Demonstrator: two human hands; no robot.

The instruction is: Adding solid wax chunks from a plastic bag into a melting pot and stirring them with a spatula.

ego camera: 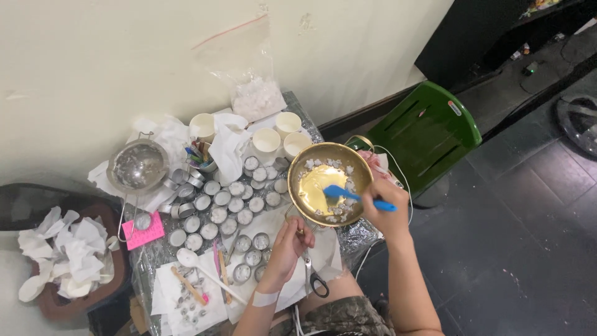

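Right hand (384,211) grips the blue spatula (348,195), stirring slick yellow wax; left hand (289,242) pinches the handle beneath the brass bowl (357,163) — light, likely hot.

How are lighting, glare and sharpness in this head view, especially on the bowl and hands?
Head view: even, soft light on the wall and table; the gold bowl shows a bright sheen on its inner wall but its contents stay readable; the right hand with the blue spatula is slightly soft; the left hand is sharp; the floor at right falls dark; wide-angle bending shows at the edges.
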